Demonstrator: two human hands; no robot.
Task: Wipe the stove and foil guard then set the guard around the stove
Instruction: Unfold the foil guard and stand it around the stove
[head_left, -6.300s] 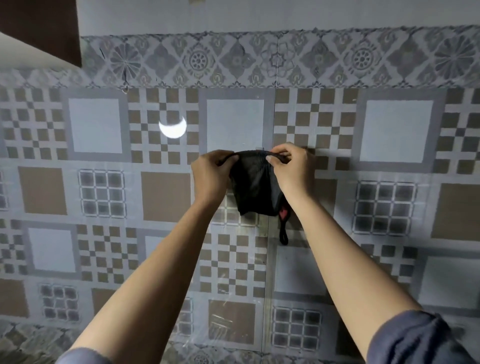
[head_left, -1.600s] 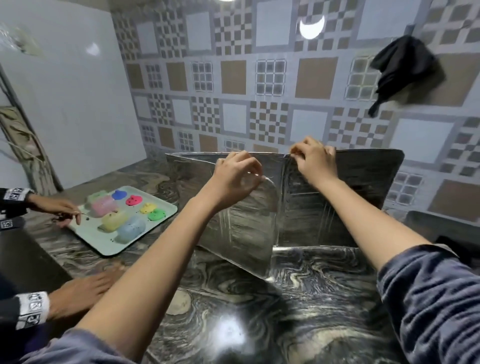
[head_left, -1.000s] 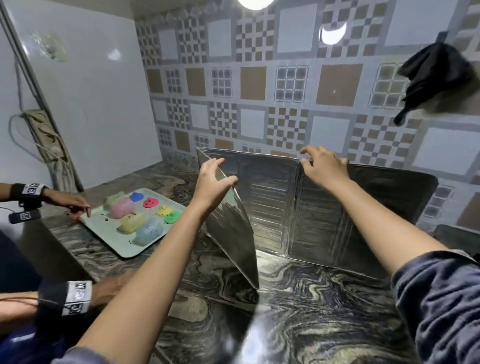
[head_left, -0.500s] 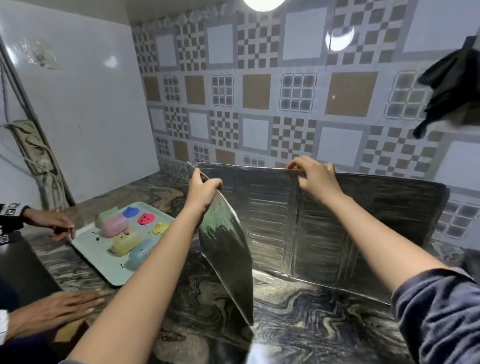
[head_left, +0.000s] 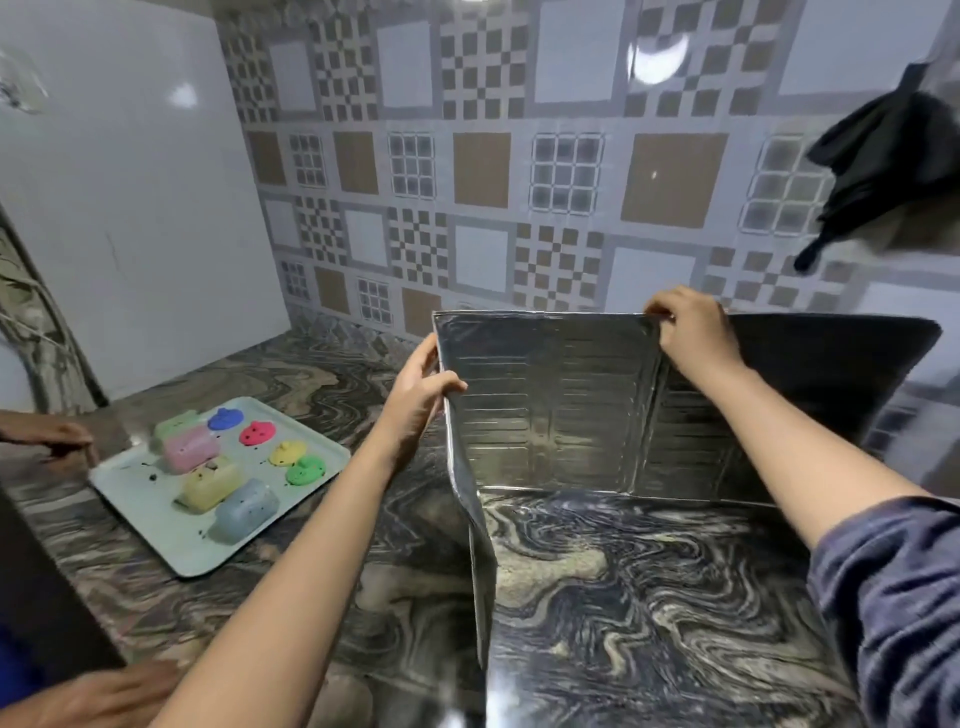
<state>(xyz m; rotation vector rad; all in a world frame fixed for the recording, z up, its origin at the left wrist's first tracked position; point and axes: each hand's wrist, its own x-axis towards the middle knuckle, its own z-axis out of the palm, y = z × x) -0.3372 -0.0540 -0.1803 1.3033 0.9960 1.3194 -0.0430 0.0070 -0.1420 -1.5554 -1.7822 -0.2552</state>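
Note:
The silver foil guard (head_left: 561, 405) stands upright on the dark marbled counter (head_left: 649, 597), folded into panels: a left wing seen almost edge-on, a middle panel facing me, a dark right panel. My left hand (head_left: 421, 395) grips the top corner where the left wing meets the middle panel. My right hand (head_left: 691, 332) pinches the top edge at the fold between middle and right panels. No stove is in view. A black cloth (head_left: 883, 156) hangs on the tiled wall at the upper right.
A pale green tray (head_left: 156, 499) with several coloured soap-like blocks lies on the counter at the left. Another person's hands rest near it, one at the left edge (head_left: 62, 434), one at the bottom left (head_left: 109, 691). A tiled wall stands close behind the guard.
The left wing has swung outward to the left, so the guard stands wider apart. My left hand moved with its top corner. My right hand stays on the top fold.

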